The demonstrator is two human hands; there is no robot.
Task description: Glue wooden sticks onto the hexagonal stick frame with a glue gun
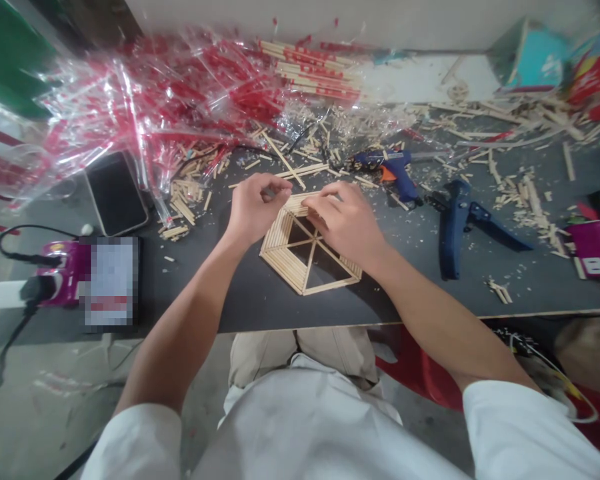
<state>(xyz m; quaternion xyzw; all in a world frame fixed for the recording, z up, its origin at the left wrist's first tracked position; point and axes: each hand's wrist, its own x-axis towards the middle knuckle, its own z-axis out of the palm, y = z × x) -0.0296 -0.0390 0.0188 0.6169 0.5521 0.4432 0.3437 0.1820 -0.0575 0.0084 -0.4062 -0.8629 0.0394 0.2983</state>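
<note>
Beneath the fingers (325,212), hexagonal stick frame (315,239), on dark tabletop (473,290)

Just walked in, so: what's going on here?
Someone's left hand and right hand are at the far edge of a six-sided stick frame on a table. Sticks are layered along its left side, fewer at the near edge. Whether the hands grip anything is unclear. A glue gun and cutter lie rightward.
</note>
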